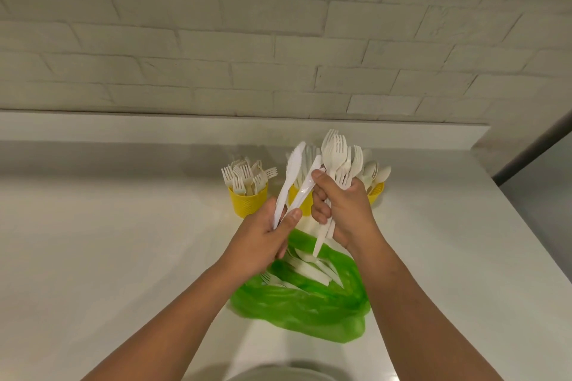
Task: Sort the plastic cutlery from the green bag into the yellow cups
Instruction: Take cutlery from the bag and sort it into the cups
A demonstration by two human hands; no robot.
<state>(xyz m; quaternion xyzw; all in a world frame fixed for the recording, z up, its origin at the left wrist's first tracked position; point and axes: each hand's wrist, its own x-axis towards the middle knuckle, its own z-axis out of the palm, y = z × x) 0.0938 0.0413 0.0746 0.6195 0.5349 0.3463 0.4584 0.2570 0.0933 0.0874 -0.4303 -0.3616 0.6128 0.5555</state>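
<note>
Over the white bench, knives gripped by the left hand are pointed at the middle yellow cup just beyond; forks are clutched by the right hand.

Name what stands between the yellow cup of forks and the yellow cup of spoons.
A third yellow cup, mostly hidden behind the right hand and the knives in the left hand; the head view shows it.

Bag before cups (cutlery inside).

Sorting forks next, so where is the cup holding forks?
Head view: the fork cup stands on the counter, left of centre, just beyond the left hand.
</note>
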